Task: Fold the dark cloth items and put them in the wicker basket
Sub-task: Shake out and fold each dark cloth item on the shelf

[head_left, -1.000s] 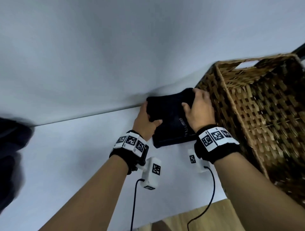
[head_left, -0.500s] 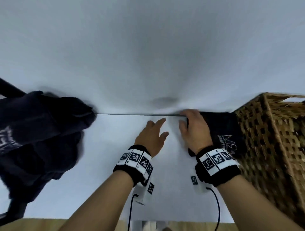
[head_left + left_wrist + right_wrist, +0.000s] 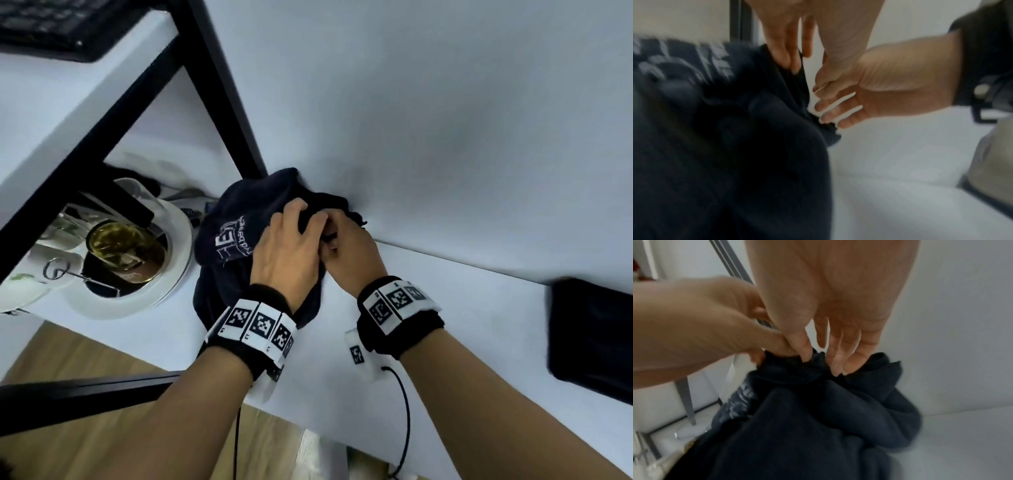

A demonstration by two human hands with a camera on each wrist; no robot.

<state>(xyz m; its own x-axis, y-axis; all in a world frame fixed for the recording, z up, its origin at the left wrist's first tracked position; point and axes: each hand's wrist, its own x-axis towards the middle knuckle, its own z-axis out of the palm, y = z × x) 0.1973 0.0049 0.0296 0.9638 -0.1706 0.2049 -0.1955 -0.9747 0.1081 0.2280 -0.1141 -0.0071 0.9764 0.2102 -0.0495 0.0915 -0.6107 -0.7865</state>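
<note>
A crumpled dark cloth (image 3: 236,236) with white print lies on the white table against the wall. My left hand (image 3: 301,219) lies on top of it, fingers curled into the fabric. Right beside it, my right hand (image 3: 329,236) pinches a fold of the same cloth. The left wrist view shows the left fingers (image 3: 789,55) pinching a cloth edge (image 3: 797,91). In the right wrist view the right fingertips (image 3: 834,366) dig into the bunched cloth (image 3: 818,410). A folded dark cloth (image 3: 589,335) lies at the right edge. The wicker basket is out of view.
A white tray (image 3: 178,240) carrying a glass vessel of amber liquid (image 3: 120,246) stands left of the cloth. A black frame post (image 3: 222,85) rises behind it, with a keyboard (image 3: 44,24) on a higher shelf. The table's front edge (image 3: 308,421) is near my wrists.
The view has swung left, away from the basket. Both hands left the folded cloth and moved to the crumpled cloth, which they now grip.
</note>
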